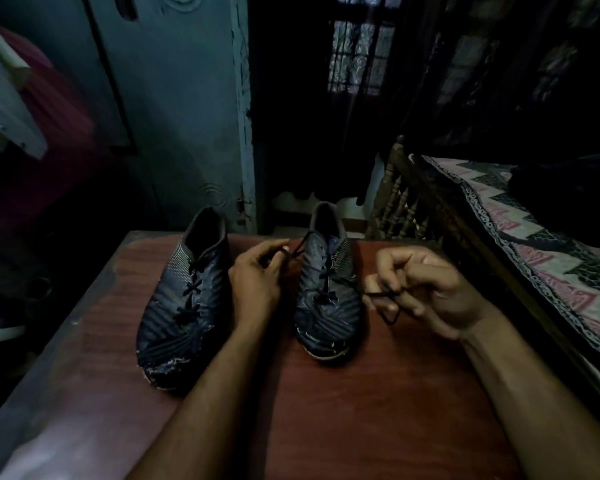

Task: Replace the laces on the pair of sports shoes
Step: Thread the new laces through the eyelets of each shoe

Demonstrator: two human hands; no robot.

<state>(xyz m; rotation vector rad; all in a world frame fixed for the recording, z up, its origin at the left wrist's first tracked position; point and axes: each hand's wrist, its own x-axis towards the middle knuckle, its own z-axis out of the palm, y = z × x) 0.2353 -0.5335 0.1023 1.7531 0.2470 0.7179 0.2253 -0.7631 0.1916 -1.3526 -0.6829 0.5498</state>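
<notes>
Worn dark sports shoe (328, 289) stands right of its laced mate (184, 299) on the red-brown wooden table (378, 410). My left hand (257, 271) and right hand (426, 292) each pinch an end of its thin black lace (381, 293), drawn outward to tension the crossings.

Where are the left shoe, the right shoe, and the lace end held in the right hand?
left shoe (184, 299): head view, on its laced upper.
right shoe (326, 306): head view, on its upper near the toe.
lace end (383, 293): head view, on the strand beside the right hand (426, 296).
</notes>
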